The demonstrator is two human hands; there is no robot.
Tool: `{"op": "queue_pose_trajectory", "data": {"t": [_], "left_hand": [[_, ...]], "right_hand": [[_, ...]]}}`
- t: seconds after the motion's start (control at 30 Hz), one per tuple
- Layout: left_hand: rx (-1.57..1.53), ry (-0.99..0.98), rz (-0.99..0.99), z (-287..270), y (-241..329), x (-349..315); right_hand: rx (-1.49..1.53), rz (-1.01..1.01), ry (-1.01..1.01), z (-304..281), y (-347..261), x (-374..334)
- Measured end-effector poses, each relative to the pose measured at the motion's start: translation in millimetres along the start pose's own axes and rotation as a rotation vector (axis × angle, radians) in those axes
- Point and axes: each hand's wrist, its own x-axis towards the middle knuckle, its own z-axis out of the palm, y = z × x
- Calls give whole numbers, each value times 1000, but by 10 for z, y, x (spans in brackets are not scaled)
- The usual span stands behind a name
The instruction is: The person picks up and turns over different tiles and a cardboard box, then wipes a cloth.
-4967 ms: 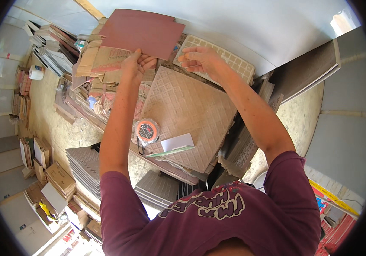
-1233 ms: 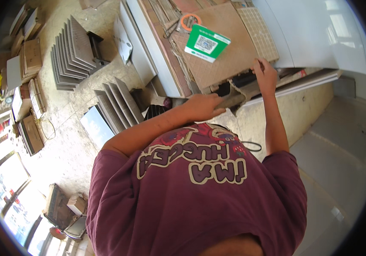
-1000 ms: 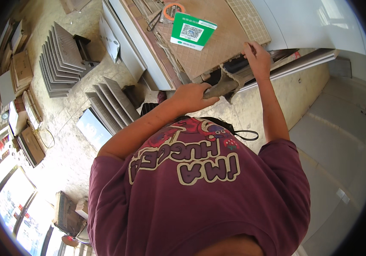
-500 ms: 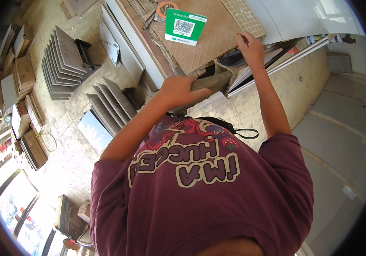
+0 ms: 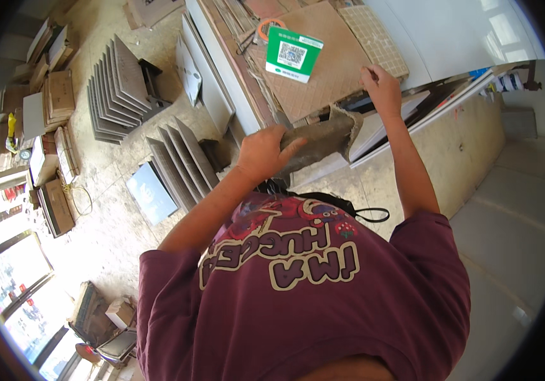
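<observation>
My left hand (image 5: 261, 153) is closed around the near end of a grey-brown, curled piece of stiff-looking material (image 5: 323, 138) with a ragged far edge; its exact kind I cannot make out. This piece hangs at the near edge of a stack of boards or tiles, in front of my body. On top lies a tan tile with a diamond pattern (image 5: 317, 95). By its right corner is my right hand (image 5: 383, 94), fingers curled together; whether anything small is between them is hidden. A green and white card with a square code (image 5: 293, 54) stands on the tan tile.
An orange tape roll (image 5: 271, 29) lies behind the card, with a beige mosaic sheet (image 5: 374, 39) to the right. Racks of upright grey tiles (image 5: 120, 89) stand on the floor at left, with cardboard boxes (image 5: 58, 95) beyond. A white glossy surface (image 5: 450, 38) is at upper right.
The view has shifted, so the stack and racks appear further right and lower. The curled piece now shows more of its broad face above my left hand. My right hand stays by the tile corner.
</observation>
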Motion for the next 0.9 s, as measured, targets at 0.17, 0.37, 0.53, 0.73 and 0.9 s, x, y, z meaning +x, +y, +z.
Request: {"op": "queue_pose_trajectory", "data": {"t": [0.17,0.37,0.53,0.73,0.9], "left_hand": [[-21,14,-79,4,-24,-4],[2,-2,-126,23,-26,2],[-1,22,-132,79,-72,6],[-25,52,-139,78,-62,-2],[-51,78,-133,89,-68,-10]], "right_hand": [[-97,-140,59,30,-34,-15],[-104,-140,54,-49,-162,-79],[-91,-170,74,-43,-149,-85],[-127,-150,32,-26,-134,-61],[-107,-196,59,6,-84,-69]]}}
